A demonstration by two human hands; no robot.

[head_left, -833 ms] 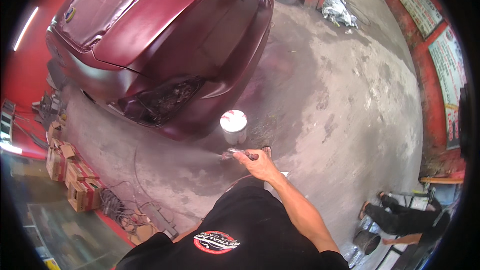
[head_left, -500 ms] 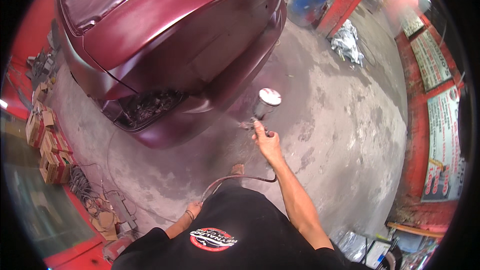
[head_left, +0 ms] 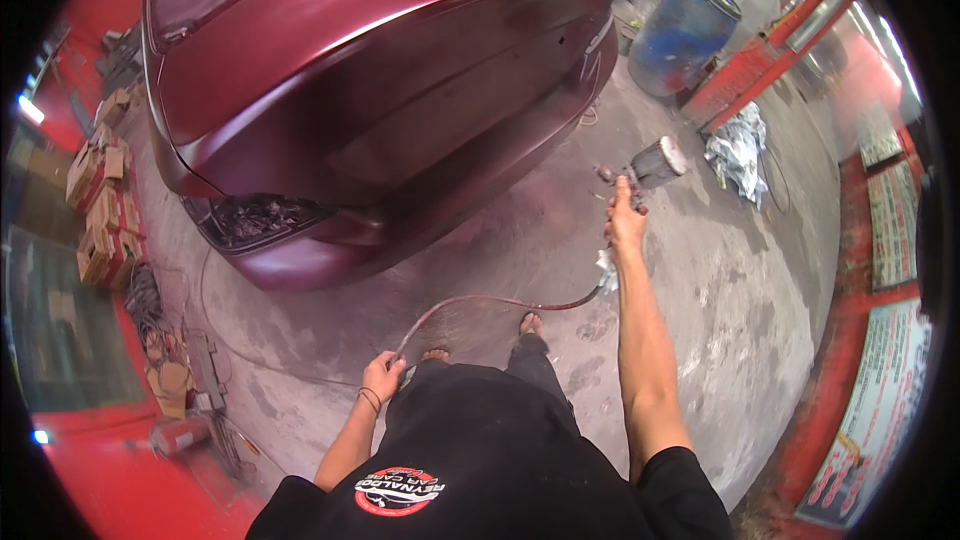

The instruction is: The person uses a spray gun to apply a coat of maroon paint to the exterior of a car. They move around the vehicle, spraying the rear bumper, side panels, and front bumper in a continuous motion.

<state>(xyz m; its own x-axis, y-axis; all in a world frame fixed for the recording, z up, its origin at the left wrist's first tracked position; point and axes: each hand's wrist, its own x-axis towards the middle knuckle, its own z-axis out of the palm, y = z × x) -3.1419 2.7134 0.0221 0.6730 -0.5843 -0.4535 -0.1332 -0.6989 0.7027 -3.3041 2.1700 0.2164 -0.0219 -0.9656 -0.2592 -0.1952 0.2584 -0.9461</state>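
Stretched forward on the right, my right hand [head_left: 627,222] is closed around a spray gun [head_left: 622,187]. Its cylindrical cup [head_left: 658,163] leans to the right, and a white cloth or paper piece [head_left: 606,270] hangs below the grip. From the gun an air hose [head_left: 500,300] curves back to my left hand [head_left: 383,376], whose fingers are wrapped round it near my waist. Ahead and to the left stands the rear of a dark red car [head_left: 400,110], with an uncovered lamp opening [head_left: 255,220] at its near corner. The gun is apart from the car body.
A blue drum [head_left: 685,35] and a red post [head_left: 770,60] stand at the back right, with crumpled silvery sheeting [head_left: 738,152] beside them. Cardboard boxes [head_left: 108,225] and coiled cable [head_left: 145,300] line the left. Sign boards [head_left: 880,400] hang along the right wall. The hose trails over the concrete floor [head_left: 720,340].
My right hand has carried the spray gun to the right and farther forward, and its cup has tipped over more. My left hand has come forward with the hose. The view has shifted.
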